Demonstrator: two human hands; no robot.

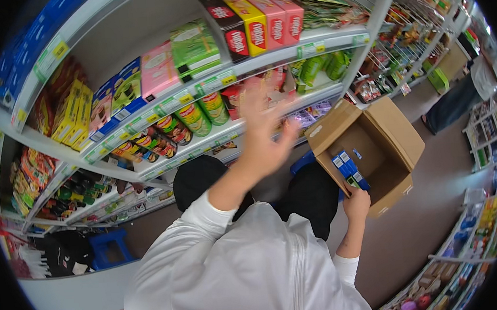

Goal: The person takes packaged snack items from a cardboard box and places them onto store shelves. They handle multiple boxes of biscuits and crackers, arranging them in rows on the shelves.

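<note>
My left hand [266,132] is blurred in front of the shelf, fingers spread, with nothing visible in it. Behind its fingers are partly hidden red boxes [232,102] on the lower shelf. At right, an opened cardboard carton [371,146] is tilted beside my knee, its flaps folded out. My right hand [356,201] grips the carton's near edge. Inside, against the wall by that hand, lie several small blue boxes [346,163]. A green-and-blue pack [356,178] sits close to my right fingertips; whether they touch it is unclear.
Nabati boxes [257,31], a green box [195,48] and a pink box [159,68] stand on the upper shelf [267,58]. Snack canisters [194,117] line the shelf below. Another person's legs [450,102] show at right. A blue plastic stool [110,246] stands at left.
</note>
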